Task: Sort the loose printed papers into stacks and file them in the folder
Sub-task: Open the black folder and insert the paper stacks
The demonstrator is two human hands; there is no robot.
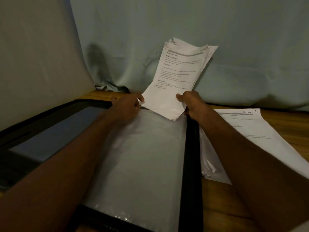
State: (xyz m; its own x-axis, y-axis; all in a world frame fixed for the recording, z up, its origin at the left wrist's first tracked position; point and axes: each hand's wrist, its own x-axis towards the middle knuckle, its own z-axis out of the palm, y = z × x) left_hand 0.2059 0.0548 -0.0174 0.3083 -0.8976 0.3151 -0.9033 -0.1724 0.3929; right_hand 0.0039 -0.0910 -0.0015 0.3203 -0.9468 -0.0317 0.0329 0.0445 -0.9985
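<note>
The right hand [192, 104] holds a stack of papers [177, 77] tight by its bottom corner, tipped up over the open folder [138, 156], likely to slide it in. The left hand [128, 104] pinches the clear pocket edge. More papers [260, 131] lie on the wooden table [217, 206], with a pale cloth [217, 22] hanging behind.

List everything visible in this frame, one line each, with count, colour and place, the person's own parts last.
held stack of papers: one, white with black print, lifted upright over the far edge of the folder
folder: one, black, open flat on the table
plastic sleeve: one, clear and shiny, lying on the folder
second stack of papers: one, white, printed, flat on the table at right
table: one, brown wood
cloth backdrop: pale grey-green, behind the table
hands: left hand pinches the sleeve's far edge; right hand grips the held stack
</note>
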